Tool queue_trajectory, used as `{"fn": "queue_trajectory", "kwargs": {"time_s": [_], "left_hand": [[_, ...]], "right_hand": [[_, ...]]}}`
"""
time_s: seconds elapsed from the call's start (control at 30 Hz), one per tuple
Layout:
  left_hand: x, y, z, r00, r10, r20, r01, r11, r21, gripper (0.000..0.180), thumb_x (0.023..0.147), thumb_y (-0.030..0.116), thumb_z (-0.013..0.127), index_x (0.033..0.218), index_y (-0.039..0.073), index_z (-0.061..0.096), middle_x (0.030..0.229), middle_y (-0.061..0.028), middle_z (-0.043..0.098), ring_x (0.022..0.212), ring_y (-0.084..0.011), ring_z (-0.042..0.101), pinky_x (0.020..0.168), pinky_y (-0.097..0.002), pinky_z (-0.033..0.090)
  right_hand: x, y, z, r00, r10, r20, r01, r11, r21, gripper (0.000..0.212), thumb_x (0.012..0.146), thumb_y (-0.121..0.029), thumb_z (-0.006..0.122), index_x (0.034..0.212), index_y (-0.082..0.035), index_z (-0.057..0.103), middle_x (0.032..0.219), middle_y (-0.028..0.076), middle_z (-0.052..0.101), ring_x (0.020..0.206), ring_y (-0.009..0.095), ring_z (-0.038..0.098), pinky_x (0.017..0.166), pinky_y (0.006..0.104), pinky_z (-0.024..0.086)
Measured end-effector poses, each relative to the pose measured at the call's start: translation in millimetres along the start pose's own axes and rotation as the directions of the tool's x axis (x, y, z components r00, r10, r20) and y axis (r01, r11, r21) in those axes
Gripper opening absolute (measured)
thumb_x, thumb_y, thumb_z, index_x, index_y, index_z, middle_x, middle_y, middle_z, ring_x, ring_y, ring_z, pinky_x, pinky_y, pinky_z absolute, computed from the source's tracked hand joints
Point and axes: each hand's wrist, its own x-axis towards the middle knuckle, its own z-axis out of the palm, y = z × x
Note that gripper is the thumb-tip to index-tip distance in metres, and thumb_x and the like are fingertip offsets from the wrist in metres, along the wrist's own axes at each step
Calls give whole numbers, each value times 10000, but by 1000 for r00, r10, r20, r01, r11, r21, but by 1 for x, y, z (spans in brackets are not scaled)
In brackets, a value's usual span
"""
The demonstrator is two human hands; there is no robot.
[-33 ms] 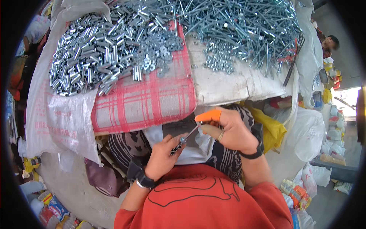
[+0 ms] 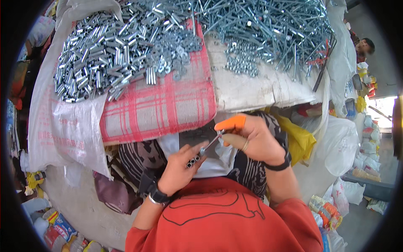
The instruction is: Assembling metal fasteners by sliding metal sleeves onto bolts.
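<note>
My left hand (image 2: 177, 168) is closed around several short metal sleeves (image 2: 193, 161), whose open round ends show between the fingers. From this hand a thin bolt (image 2: 213, 142) slants up to the right, with a round washer-like piece (image 2: 202, 150) on it beside my fingertips. My right hand (image 2: 262, 140) pinches the bolt's far end between thumb and index finger. An orange cover wraps that index finger and a pale one the thumb. A small metal piece shows at the pinch, too small to name for certain. Both hands are above my lap.
Ahead, a bench covered with red-checked cloth (image 2: 168, 111) and white sacking (image 2: 252, 90) bears heaps of sleeves (image 2: 98, 54), washers (image 2: 178, 48), nuts (image 2: 242, 61) and long bolts (image 2: 268, 27). A yellow bag (image 2: 300, 145) hangs at the right. Another person (image 2: 364, 46) is at the far right.
The bench and heaps sit slightly higher in the picture. My left fingers have shifted a little along the bolt; both hands keep their hold.
</note>
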Motion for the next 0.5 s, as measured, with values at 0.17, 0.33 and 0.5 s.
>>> {"fn": "queue_trajectory", "kwargs": {"time_s": [0.17, 0.33, 0.5], "left_hand": [[-5, -1, -4, 994, -84, 76, 110, 884, -454, 176, 889, 42, 647, 1048, -33, 638, 825, -69, 539, 561, -101, 601, 489, -240, 489], [-4, 15, 17, 964, 233, -126, -241, 969, -50, 142, 846, 26, 677, 971, -13, 620, 785, -83, 588, 561, -154, 647, 475, -267, 496], [0, 19, -8, 937, -229, -263, 25, 797, -604, 56, 905, 53, 637, 909, 7, 605, 778, -46, 630, 578, -117, 623, 511, -249, 481]], "right_hand": [[0, 16, 16, 983, 142, 113, -168, 949, 266, 263, 827, -54, 709, 1078, 5, 657, 977, 54, 642, 822, 93, 591, 725, 232, 482], [15, 25, 48, 993, -116, 11, 117, 988, -103, 578, 772, -332, 776, 1236, -29, 611, 1306, 66, 500, 1069, 143, 495, 854, 296, 453], [3, 23, 59, 971, -199, 135, 159, 953, 260, 651, 892, -424, 606, 1398, -42, 459, 1414, 160, 427, 1272, 249, 410, 1046, 350, 339]]}}
